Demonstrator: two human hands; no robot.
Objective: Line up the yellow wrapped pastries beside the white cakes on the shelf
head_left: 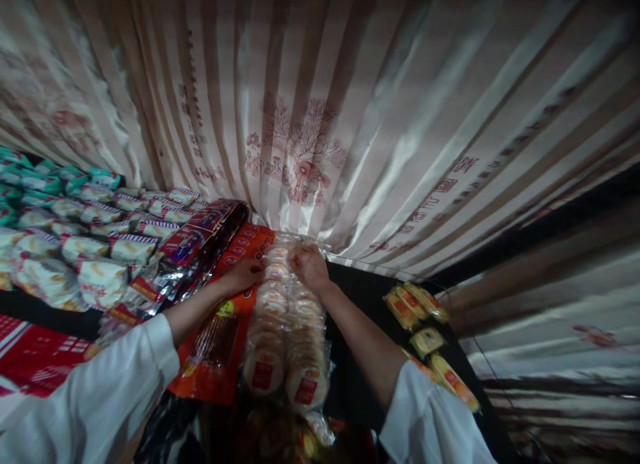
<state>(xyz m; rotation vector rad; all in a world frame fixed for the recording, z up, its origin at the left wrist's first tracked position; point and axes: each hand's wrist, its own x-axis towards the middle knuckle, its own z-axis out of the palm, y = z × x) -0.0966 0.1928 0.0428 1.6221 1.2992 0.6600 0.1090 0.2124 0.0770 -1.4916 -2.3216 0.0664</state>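
Two long rows of round pale cakes in clear wrappers with red labels, a left row (261,369) and a right row (307,384), lie overlapped on a dark table. My right hand (310,267) is closed at the far end of the right row, fingers pressed on a wrapped cake there. At the left row's edge is my left hand (244,276), fingers curled in; whatever they pinch is too small or hidden to name. Under my left wrist lies a large orange-red snack bag (215,347) with a window showing brown sticks.
Dark shiny bags (210,231) overlap left of the orange bag. Beyond them are several rows of white snack packets (103,277) and green packets (40,181). Yellow wrapped cakes (415,304) sit on the black tabletop (350,304) at right. A pleated printed curtain (300,117) hangs behind.
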